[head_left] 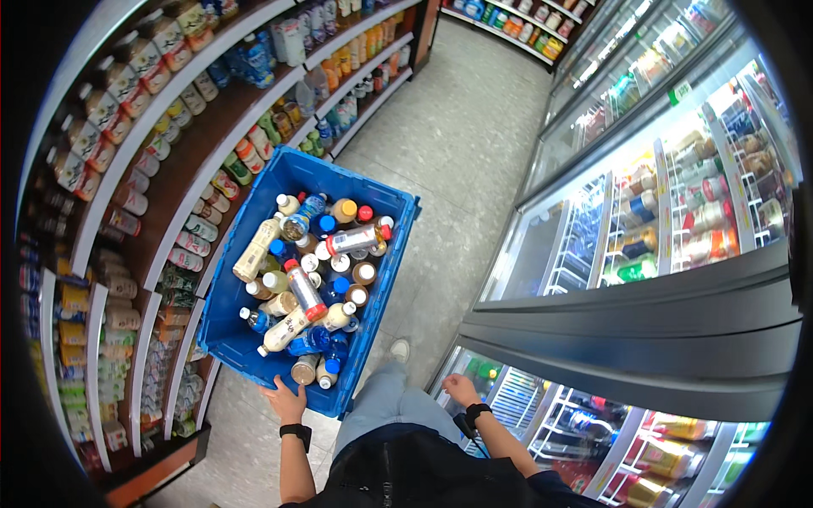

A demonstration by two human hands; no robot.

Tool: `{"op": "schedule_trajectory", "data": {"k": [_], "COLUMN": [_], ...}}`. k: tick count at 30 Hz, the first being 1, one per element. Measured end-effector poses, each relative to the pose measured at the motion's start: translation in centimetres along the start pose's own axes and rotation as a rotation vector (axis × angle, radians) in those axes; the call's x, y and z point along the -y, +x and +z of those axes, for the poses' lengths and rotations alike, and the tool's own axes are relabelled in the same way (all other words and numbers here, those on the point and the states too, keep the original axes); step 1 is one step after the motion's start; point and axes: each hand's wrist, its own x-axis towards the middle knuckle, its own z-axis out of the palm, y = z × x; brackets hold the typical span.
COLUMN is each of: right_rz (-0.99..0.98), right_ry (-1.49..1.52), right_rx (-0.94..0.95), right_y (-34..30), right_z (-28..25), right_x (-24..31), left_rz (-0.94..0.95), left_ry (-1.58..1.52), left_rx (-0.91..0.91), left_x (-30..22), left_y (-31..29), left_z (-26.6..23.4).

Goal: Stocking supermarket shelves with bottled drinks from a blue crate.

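A blue plastic crate (222, 334) full of bottles sits in the aisle in front of me. My left hand (286, 401) is at its near left edge, with the fingers hooked on the rim. Inside the crate lie clear bottles with red caps (306, 289), cream-coloured bottles (257, 251) and blue-labelled bottles (304, 218). Several others stand upright, showing white, blue and brown caps. To the right of the crate my right hand (461, 389) hangs by the cooler front, its fingers curled in and no object visible in them. Each wrist wears a black band.
Curved shelves (182, 127) packed with bottles and cans run along the left, close beside the crate. On the right stand lit glass-front coolers (618, 212) with a thick grey frame (627, 339). Grey tiled floor (457, 110) stretches ahead; my shoe (400, 350) is near the crate.
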Motion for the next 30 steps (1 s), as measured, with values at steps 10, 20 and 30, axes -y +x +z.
{"op": "schedule_trajectory", "data": {"k": [10,20,30], "right_rz": [-0.128,-0.233,-0.121], "right_ry": [-0.022,-0.329,-0.685], "right_rx": [-0.059,-0.127,0.013], "right_y": [1.3,7.4,27.2], "right_z": [-6.7,-14.8,-29.9], "right_x": [3.0,11.0,15.4], "left_rz": [-0.080,-0.227,-0.633], "left_ry": [-0.008,-0.164,0.024], "left_rx": [0.113,0.018,-0.031], "left_x": [-0.8,-3.7,-13.6], "left_y": [-3.5,-4.3,-2.0], "left_z": [-1.9,-1.7,-1.7]}}
